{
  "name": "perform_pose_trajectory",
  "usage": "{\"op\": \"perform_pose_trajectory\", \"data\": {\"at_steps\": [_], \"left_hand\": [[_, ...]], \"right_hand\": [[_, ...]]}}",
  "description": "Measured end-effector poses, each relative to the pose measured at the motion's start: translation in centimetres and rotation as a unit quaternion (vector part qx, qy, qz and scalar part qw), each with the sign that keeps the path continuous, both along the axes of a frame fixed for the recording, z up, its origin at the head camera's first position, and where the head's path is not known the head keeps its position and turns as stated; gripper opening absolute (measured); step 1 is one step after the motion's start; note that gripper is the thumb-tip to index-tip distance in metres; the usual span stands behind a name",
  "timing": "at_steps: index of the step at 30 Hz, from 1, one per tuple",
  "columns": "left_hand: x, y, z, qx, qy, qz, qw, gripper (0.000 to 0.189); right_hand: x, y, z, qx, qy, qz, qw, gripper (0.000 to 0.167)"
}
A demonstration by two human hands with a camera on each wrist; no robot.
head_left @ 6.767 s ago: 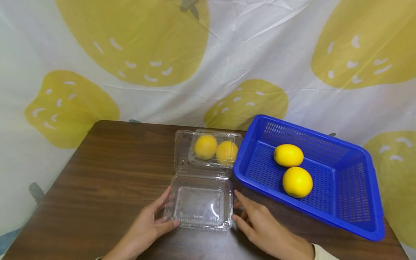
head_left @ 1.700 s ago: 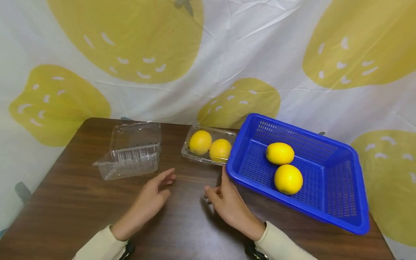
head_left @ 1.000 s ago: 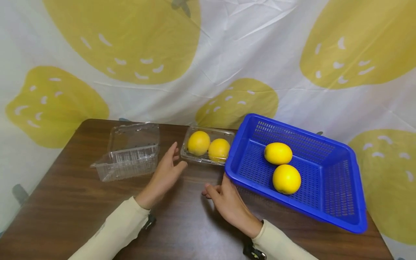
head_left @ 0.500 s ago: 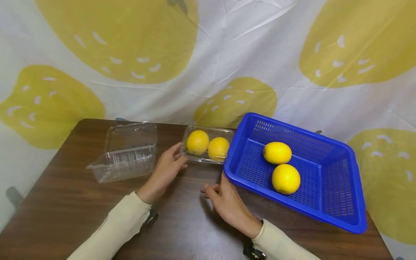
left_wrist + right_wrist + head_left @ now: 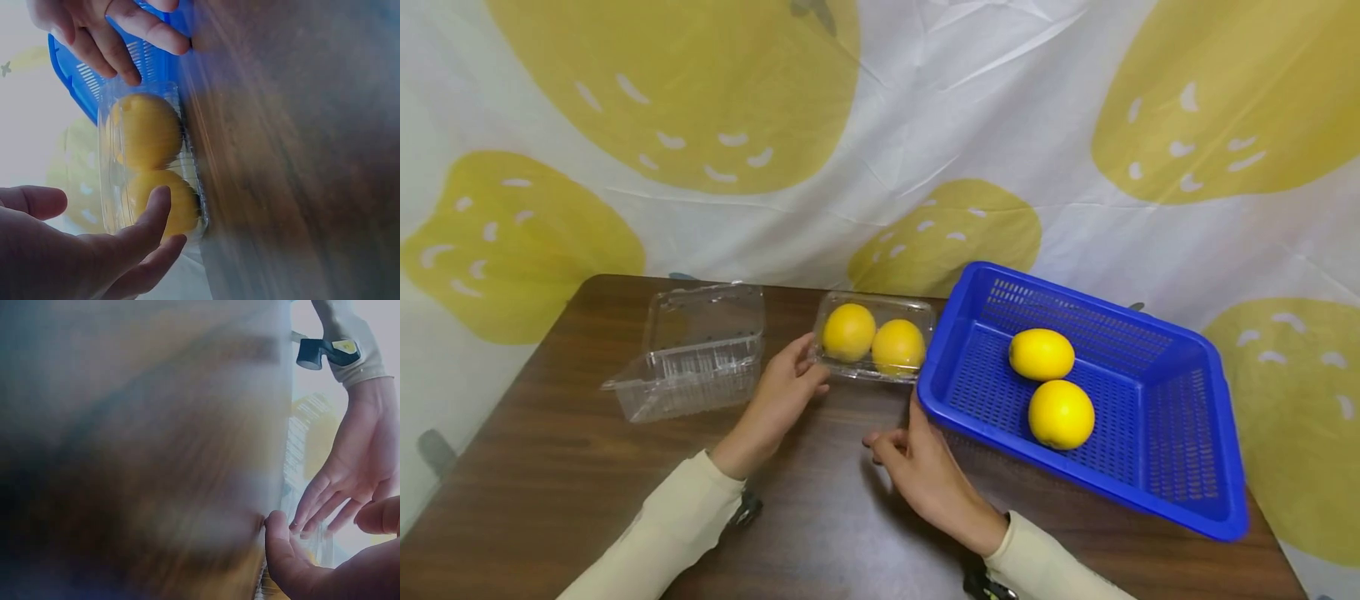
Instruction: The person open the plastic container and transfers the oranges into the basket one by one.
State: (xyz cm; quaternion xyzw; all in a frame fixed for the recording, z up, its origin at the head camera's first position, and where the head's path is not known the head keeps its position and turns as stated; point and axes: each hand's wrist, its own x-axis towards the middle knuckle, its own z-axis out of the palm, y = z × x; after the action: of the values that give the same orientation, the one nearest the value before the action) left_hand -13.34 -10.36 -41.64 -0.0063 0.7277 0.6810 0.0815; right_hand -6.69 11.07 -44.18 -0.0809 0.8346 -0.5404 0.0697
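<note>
A clear plastic box [image 5: 876,308] with two yellow citrus-like fruits [image 5: 849,332] inside stands at the back of the table, its right end against the blue basket. My left hand [image 5: 778,396] holds this box's left end, thumb at the front corner; in the left wrist view its fingers [image 5: 159,200] overlap the near fruit. My right hand [image 5: 928,467] rests beside the basket's near-left corner, index finger extended to its rim and the other fingers loosely bent, holding nothing. A second clear hinged box [image 5: 692,375] stands at the left with its lid raised and nothing inside.
The blue perforated basket [image 5: 1097,492] takes up the table's right side and holds two more yellow fruits [image 5: 1060,414]. A fruit-printed white cloth [image 5: 737,233] hangs behind the brown wooden table [image 5: 587,475].
The hinged box, earlier between both hands in front, now stands at the left. My left hand has reached to the filled box, which has shifted slightly left. The right hand has moved to the basket corner.
</note>
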Motion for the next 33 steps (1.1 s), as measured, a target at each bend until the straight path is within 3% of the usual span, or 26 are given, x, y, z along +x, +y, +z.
{"op": "perform_pose_trajectory", "data": {"at_steps": [9,17,25,33], "left_hand": [[2.3,-0.9,-0.1,-0.013,0.013,0.004,0.9998,0.071],[3.3,-1.2,-0.2,-0.016,0.005,0.023,0.9996,0.074],[3.9,-1.4,-0.4,-0.018,-0.001,0.033,0.9993,0.077],[5.1,-1.8,-0.1,-0.038,-0.007,0.024,0.999,0.075]], "right_hand": [[1.1,-0.1,0.2,-0.038,-0.025,0.017,0.9988,0.099],[2.0,-0.3,0.1,-0.075,-0.022,-0.002,0.997,0.099],[2.3,0.0,-0.3,-0.153,-0.008,-0.019,0.988,0.087],[2.8,0.6,-0.2,-0.175,-0.006,-0.035,0.9839,0.079]]}}
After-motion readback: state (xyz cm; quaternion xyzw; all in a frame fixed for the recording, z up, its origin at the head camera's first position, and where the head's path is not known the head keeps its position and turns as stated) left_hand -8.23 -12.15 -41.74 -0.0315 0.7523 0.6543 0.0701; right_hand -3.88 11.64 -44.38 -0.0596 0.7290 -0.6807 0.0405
